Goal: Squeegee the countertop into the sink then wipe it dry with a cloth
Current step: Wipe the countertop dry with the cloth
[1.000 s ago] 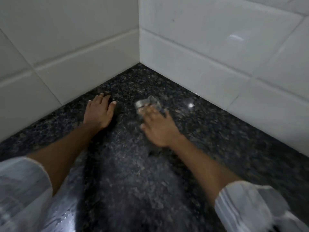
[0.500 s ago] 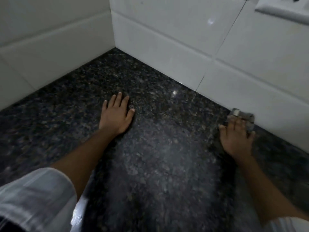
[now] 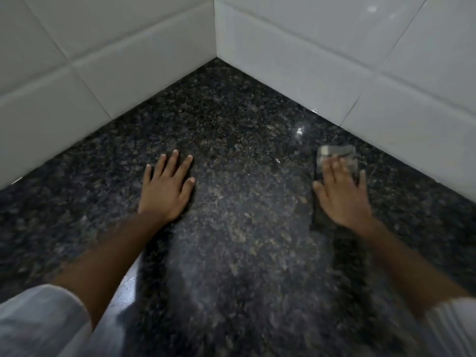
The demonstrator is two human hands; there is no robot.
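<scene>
A dark speckled granite countertop (image 3: 231,140) fills the corner between two white tiled walls. My left hand (image 3: 167,186) lies flat on the stone, fingers spread, holding nothing. My right hand (image 3: 342,194) presses flat on a small grey cloth (image 3: 337,153), whose far end sticks out past my fingertips close to the right wall. The rest of the cloth is hidden under my palm. The right hand is blurred by motion. No squeegee and no sink are in view.
White tiled walls (image 3: 116,63) meet in a corner at the top centre and bound the countertop on the left and right. Water drops glint on the stone near my left forearm (image 3: 128,282). White sleeves cover both upper arms at the bottom corners.
My right hand slid the cloth from beside my left hand out to the right wall and now sits slightly back from it. The left hand stayed flat in place.
</scene>
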